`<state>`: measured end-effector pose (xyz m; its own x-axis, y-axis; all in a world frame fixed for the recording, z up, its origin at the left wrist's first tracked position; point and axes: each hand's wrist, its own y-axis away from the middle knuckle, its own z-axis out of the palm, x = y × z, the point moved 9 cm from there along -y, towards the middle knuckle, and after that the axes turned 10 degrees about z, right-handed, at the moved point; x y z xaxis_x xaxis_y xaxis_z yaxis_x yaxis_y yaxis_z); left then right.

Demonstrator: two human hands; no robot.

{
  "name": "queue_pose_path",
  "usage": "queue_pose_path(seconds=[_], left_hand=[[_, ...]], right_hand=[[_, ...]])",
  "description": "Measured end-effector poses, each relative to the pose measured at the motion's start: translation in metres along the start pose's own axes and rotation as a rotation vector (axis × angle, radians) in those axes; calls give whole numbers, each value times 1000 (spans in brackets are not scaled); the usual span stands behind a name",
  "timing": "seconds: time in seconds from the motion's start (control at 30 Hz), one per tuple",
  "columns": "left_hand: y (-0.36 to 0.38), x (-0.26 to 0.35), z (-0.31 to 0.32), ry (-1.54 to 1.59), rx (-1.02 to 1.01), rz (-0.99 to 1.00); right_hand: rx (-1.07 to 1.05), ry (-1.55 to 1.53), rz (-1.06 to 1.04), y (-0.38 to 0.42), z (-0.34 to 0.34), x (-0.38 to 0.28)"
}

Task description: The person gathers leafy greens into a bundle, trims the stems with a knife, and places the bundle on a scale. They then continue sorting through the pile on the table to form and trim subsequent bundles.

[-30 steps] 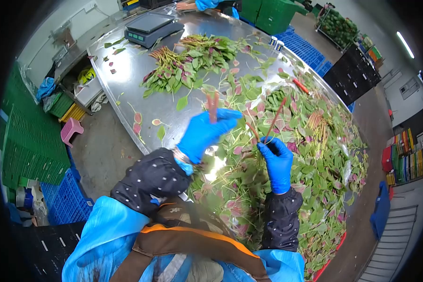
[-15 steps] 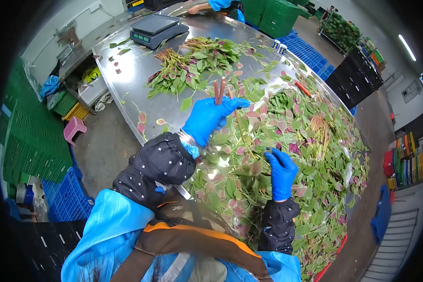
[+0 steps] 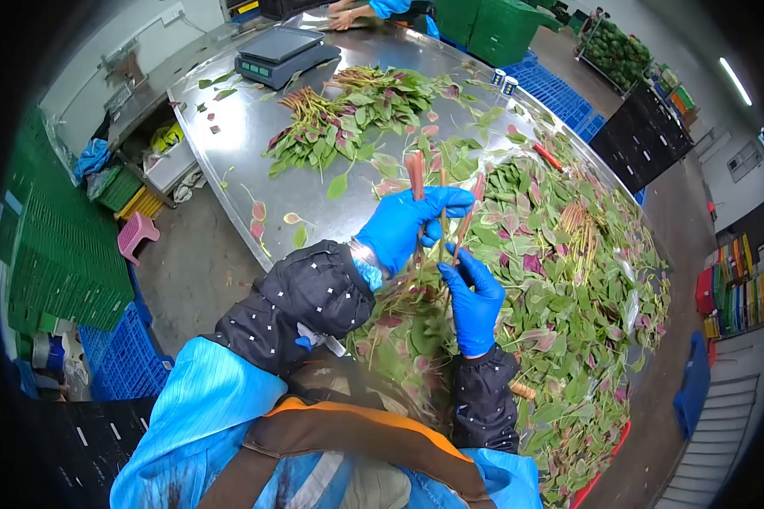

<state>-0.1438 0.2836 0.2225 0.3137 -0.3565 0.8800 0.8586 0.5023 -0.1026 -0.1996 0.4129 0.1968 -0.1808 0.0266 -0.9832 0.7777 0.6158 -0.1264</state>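
My left hand (image 3: pixel 392 227), in a blue glove, is closed around reddish amaranth stems (image 3: pixel 415 174) whose cut ends point up. Their leaves hang below, partly hidden by the hands. Just below and to the right, my gloved right hand (image 3: pixel 475 307) pinches a thin amaranth stalk (image 3: pixel 465 222) that rises beside the left fingers. Beneath and right of both hands spreads a large heap of loose amaranth (image 3: pixel 569 339), with green and purple-pink leaves. Two tidy amaranth bunches, a nearer one (image 3: pixel 314 136) and a farther one (image 3: pixel 395 97), lie beyond the left hand.
A digital scale (image 3: pixel 284 58) stands on the metal table (image 3: pixel 229 170) at the far left. A co-worker's hands (image 3: pixel 344 17) are at the far edge. A red-handled tool (image 3: pixel 547 156) and two small cans (image 3: pixel 504 82) lie to the right. Green crates (image 3: pixel 59 246) are stacked at left.
My right hand has moved up and left, close to my left hand, bringing a stalk with it. My left hand has shifted slightly right and down. More of the co-worker's hands now shows.
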Motion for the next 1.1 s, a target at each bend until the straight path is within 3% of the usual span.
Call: queue_pose_path(seconds=[0.1, 0.3, 0.37, 0.5, 0.53, 0.57, 0.63, 0.67, 0.77, 0.8, 0.87, 0.9, 0.93, 1.0, 1.1], left_hand=[[5, 1, 0, -64, 65, -40], [-2, 19, 4, -497, -16, 7], [-1, 40, 17, -429, -32, 172], [-12, 79, 18, -409, 10, 345], [-15, 95, 12, -364, 40, 400], [-16, 111, 8, -320, 70, 454], [-10, 156, 7, -442, 235, 626], [-7, 169, 12, -470, 197, 724], [-3, 164, 10, -686, 303, 687], [-7, 148, 5, -563, 274, 580], [-6, 141, 1, -703, 213, 718], [-3, 140, 2, -770, 179, 786], [-5, 132, -7, -861, 174, 668], [-6, 117, -12, -759, 141, 503], [-5, 101, -19, -681, 114, 410]], right_hand=[[-9, 156, -179, 3, 8, -21], [-98, 182, -205, -5, 25, -28], [-157, 110, -194, -8, 32, -26], [-239, -170, 78, -15, 26, -20], [-184, -260, 181, -15, 16, -9], [-130, -281, 148, -19, 6, 6], [-218, 25, 125, -20, 3, 61], [-198, 176, 126, -19, 3, 95], [-270, 801, -116, -8, 15, 123], [-237, 939, -123, -11, 11, 127], [-161, 1215, -129, -14, 4, 124], [-206, 1222, -207, -13, 7, 123], [-249, 1229, -282, -12, 8, 124], [-311, 1190, -434, -10, 9, 111], [-224, 851, -338, -26, -16, 68]])
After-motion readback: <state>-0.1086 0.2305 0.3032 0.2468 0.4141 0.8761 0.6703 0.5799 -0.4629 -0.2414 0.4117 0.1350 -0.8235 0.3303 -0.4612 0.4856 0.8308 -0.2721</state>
